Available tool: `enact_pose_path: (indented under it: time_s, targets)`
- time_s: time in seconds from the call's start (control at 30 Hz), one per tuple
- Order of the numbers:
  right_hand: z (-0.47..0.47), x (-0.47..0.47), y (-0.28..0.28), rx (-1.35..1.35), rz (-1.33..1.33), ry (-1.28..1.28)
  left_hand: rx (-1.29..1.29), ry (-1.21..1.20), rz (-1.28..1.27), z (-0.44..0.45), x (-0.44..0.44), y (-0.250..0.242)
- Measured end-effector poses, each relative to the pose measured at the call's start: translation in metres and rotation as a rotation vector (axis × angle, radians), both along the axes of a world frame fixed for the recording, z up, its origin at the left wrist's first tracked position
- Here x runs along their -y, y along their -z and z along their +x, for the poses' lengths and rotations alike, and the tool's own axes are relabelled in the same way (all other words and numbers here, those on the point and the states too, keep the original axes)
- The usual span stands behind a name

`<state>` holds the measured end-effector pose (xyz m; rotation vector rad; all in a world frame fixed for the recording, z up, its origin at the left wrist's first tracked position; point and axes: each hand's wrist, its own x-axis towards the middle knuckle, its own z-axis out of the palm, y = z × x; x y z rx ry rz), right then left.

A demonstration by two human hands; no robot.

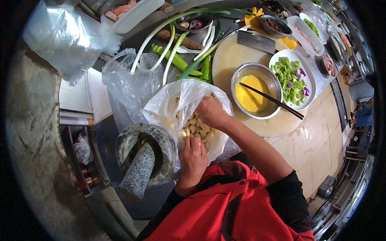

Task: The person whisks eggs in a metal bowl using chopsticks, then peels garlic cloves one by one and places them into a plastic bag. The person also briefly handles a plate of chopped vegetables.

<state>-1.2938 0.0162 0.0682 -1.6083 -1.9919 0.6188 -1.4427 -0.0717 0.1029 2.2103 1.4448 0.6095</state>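
A plastic bag (221, 144) full of peeled garlic cloves (194, 125) lies open in front of me. My right hand (212, 111) reaches into the bag among the cloves, its fingertips hidden. At the near side of the bag, my left hand (194, 156) has its fingers bent over the cloves; a pale piece shows by the fingertips, and I cannot tell whether it is gripped. A stone mortar (169, 141) stands beside the bag on the left, with a speckled stone pestle (138, 173) leaning in it.
Right of the bag, a round cutting board (226, 54) bears a cleaver (256, 41) and a metal bowl (236, 104) of beaten egg with black chopsticks (286, 107). Near it sits a plate (312, 81) of chopped green peppers. Green peppers (178, 61) and scallions (147, 42) lie beyond the bag.
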Motion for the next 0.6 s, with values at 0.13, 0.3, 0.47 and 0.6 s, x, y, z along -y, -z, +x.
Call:
enact_pose_path:
  time_s: [0.13, 0.3, 0.47, 0.6]
  targets:
    - [0.002, 0.020, -0.011, 0.028, -0.006, -0.188, 0.009, -0.010, -0.005, -0.002, 0.002, 0.006]
    - [-0.025, 0.029, -0.007, 0.560, 0.069, -0.181, -0.069, -0.009, 0.017, -0.003, 0.002, 0.007]
    - [-0.046, 0.018, -0.013, 0.641, -0.123, -0.204, -0.061, -0.006, 0.042, -0.002, 0.001, 0.009]
    - [-0.031, 0.024, 0.001, 0.517, 0.085, -0.172, -0.095, -0.011, 0.058, -0.003, 0.001, 0.006]
